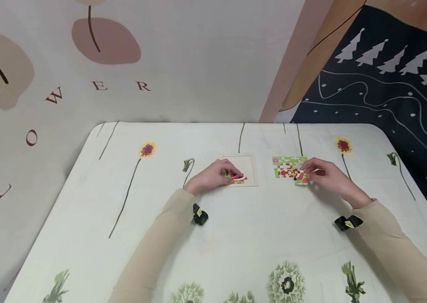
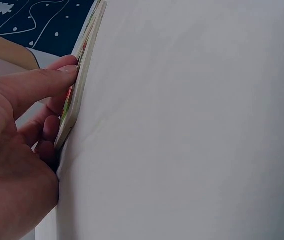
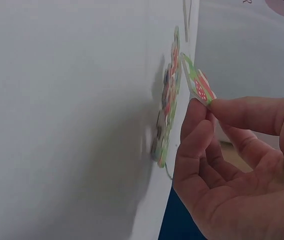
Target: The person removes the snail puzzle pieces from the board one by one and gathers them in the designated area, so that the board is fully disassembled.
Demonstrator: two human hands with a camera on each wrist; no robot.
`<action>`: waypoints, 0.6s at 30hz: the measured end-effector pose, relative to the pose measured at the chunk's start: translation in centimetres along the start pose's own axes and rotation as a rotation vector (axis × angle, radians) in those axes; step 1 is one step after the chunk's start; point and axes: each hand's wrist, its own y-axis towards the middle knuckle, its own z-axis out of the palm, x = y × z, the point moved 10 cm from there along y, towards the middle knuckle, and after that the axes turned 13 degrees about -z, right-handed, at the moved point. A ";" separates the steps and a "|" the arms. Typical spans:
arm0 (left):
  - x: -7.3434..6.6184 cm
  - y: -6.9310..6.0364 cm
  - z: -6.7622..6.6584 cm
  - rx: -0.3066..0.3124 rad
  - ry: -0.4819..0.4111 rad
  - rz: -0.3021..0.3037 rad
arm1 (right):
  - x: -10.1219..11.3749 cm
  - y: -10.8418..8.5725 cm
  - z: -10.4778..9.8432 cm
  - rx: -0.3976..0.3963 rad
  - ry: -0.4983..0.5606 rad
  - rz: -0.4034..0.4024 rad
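My left hand (image 1: pixel 213 174) is over a pale square puzzle tray (image 1: pixel 251 168), its fingertips at the red, blue and green puzzle pieces (image 1: pixel 240 179) lying in the tray's near part. In the left wrist view, the thumb (image 2: pixel 57 75) touches the tray's face and other fingers curl beside it; whether a piece is pinched is hidden. To the right, my right hand (image 1: pixel 327 172) pinches a green and red puzzle piece (image 3: pixel 199 85) between thumb and forefinger. That piece is raised off the table, beside a loosely joined group of puzzle pieces (image 1: pixel 287 162).
A white cloth (image 1: pixel 266 235) printed with flowers and stems covers the table. Behind it hangs a light cloth (image 1: pixel 198 63) with letters, and a dark one (image 1: pixel 380 92) with trees is at the right. A black wrist camera (image 1: pixel 200 215) sits at the left sleeve, another (image 1: pixel 346 223) at the right.
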 end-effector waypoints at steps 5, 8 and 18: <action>-0.1 -0.1 -0.1 -0.001 0.004 0.003 | -0.7 -0.3 -0.4 -0.011 -0.005 0.009; -0.2 -0.1 -0.1 -0.001 0.004 0.007 | -1.0 -0.5 -0.6 -0.020 0.000 0.009; -0.1 0.0 0.0 -0.001 0.018 0.011 | -1.8 -1.1 -0.9 -0.029 -0.021 0.034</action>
